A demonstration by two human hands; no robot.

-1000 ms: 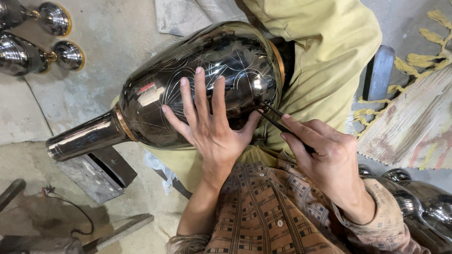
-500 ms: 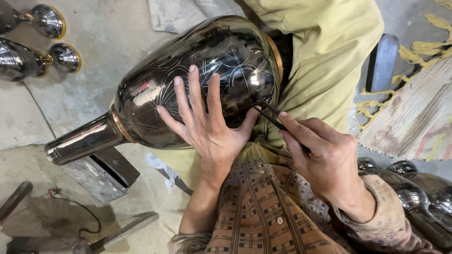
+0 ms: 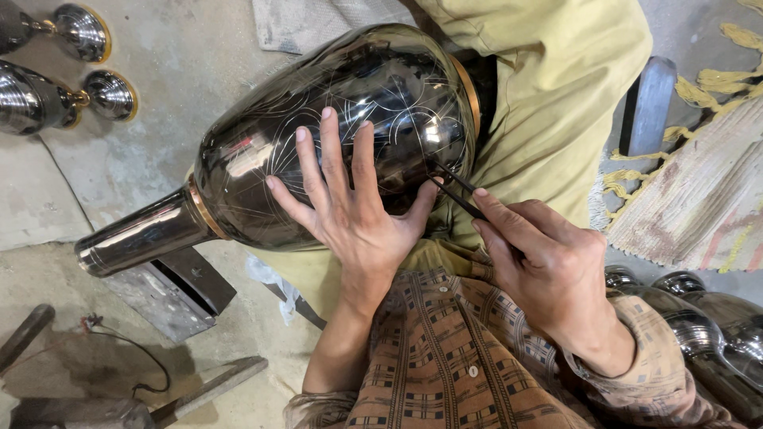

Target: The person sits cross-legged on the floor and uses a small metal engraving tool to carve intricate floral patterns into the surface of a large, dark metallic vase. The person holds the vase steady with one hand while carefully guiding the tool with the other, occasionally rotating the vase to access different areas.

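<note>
Lying on its side across the person's lap, the big dark vase [image 3: 318, 135] rests with its narrow neck [image 3: 139, 238] pointing away to the left of the left hand [image 3: 350, 206] and over the concrete floor [image 3: 183, 63]. That left hand is spread flat on the belly of the vase, fingers fanned and palm pressed down — a steadying press, not a grip. The right hand [image 3: 548, 262] sits just to the right of it, pinched around a thin dark engraving tool [image 3: 457, 195] like a pen, the tip touching the shiny surface near the left thumb, where fine pale lines are already cut.

The vase looks like polished metal, so it is probably stiff, fairly heavy and slippery under a bare palm. Its round belly would roll easily, and the glossy coating seems likely to mark from any slip of the tip. The safest holds appear to be the broad flat press it has now, or the neck by the brass ring — the belly offers nothing to close fingers around.

Beyond the left hand's fingertips, at the far left, stand smaller metal goblets [image 3: 48, 95]. More dark vessels [image 3: 715, 326] lie beside the right wrist, and a woven mat [image 3: 699, 191] lies beyond the right hand.
</note>
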